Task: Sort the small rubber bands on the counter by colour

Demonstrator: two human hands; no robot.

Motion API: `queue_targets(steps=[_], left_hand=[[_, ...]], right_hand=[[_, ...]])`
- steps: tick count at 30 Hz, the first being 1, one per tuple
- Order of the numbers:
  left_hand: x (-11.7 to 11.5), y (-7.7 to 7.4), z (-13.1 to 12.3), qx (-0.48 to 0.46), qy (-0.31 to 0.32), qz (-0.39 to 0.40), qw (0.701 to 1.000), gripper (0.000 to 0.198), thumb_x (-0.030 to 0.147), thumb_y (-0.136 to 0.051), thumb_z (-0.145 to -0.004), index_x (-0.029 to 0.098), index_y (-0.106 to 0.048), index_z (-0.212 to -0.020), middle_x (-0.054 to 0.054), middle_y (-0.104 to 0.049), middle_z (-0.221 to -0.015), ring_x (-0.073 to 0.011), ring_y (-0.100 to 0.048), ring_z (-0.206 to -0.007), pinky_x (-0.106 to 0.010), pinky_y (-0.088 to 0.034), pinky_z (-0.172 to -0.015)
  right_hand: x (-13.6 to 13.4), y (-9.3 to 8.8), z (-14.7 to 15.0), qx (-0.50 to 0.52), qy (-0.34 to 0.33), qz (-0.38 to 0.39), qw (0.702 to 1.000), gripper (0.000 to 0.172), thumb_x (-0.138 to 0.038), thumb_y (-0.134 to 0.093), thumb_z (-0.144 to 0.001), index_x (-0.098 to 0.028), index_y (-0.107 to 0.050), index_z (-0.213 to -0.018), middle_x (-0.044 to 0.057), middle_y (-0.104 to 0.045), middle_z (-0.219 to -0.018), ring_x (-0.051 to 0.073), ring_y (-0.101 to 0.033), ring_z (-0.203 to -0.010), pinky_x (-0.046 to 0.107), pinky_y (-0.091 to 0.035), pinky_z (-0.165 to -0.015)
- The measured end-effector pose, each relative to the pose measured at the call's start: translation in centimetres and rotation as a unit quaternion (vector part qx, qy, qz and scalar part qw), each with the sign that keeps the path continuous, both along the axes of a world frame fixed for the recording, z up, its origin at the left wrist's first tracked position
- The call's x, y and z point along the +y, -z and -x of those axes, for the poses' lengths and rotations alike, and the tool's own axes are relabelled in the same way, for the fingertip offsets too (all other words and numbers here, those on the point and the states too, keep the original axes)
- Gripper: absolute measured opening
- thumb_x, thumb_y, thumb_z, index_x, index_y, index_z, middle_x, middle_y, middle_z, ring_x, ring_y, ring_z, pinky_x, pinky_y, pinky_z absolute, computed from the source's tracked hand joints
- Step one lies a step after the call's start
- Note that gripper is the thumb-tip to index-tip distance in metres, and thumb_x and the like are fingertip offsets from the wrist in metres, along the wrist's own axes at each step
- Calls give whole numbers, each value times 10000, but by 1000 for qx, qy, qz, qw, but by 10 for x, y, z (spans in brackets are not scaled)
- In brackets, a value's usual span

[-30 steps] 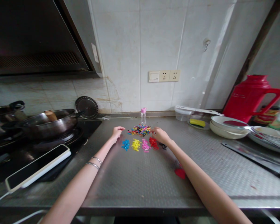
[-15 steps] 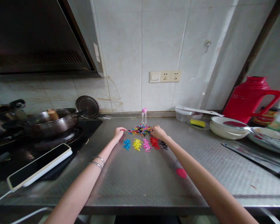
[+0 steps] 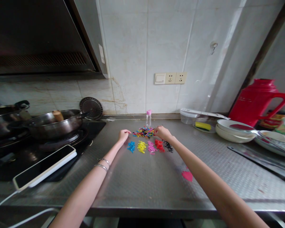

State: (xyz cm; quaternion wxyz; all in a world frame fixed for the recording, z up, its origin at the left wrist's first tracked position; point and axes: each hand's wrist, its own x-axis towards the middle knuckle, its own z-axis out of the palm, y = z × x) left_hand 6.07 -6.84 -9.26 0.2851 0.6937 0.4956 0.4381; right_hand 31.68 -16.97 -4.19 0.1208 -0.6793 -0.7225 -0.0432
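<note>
A mixed heap of small coloured pieces point(image 3: 143, 132) lies on the steel counter point(image 3: 142, 177). In front of it sit separate small piles: blue point(image 3: 131, 146), yellow point(image 3: 142, 146), pink point(image 3: 151, 147), red point(image 3: 159, 145) and black point(image 3: 168, 146). My right hand point(image 3: 162, 133) rests at the heap's right edge, fingers pinched at the pieces; whether it holds one is too small to see. My left hand point(image 3: 123, 135) lies loosely curled on the counter left of the heap, holding nothing I can see. A small clear bottle with a pink cap point(image 3: 148, 118) stands behind the heap.
A wok point(image 3: 52, 123) and a pot point(image 3: 4, 117) sit on the stove at left, with a phone point(image 3: 44, 165) on a cable at its edge. At right are a red thermos jug point(image 3: 257, 101), stacked plates point(image 3: 235, 129), a sponge point(image 3: 201, 125) and a knife point(image 3: 261, 161). A pink spot point(image 3: 187, 175) marks the counter.
My right hand has shifted slightly up onto the right edge of the mixed heap. The view has drifted a little to the left. My left hand stays put.
</note>
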Motion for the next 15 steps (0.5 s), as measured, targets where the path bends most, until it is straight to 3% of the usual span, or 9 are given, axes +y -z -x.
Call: queue_targets(steps=[8, 15], left_hand=[[6, 5, 0, 9, 2, -13, 1000, 293, 83, -384, -619, 125, -672, -654, -63, -667, -717, -155, -595, -728, -252, -440, -689], [4, 5, -2, 11, -10, -3, 1000, 289, 102, -390, -621, 141, -675, -650, -50, -667, -703, -157, -590, -710, -252, -434, -666]], right_hand=[[-5, -22, 2, 17, -10, -37, 999, 200, -285, -496, -769, -200, -658, -849, 60, -623, -895, 156, -543, -855, 206, -393, -700], [-16, -31, 41, 44, -112, -61, 991, 166, -261, -507, -777, -190, -645, -837, 57, -613, -888, 140, -541, -839, 198, -383, -709]])
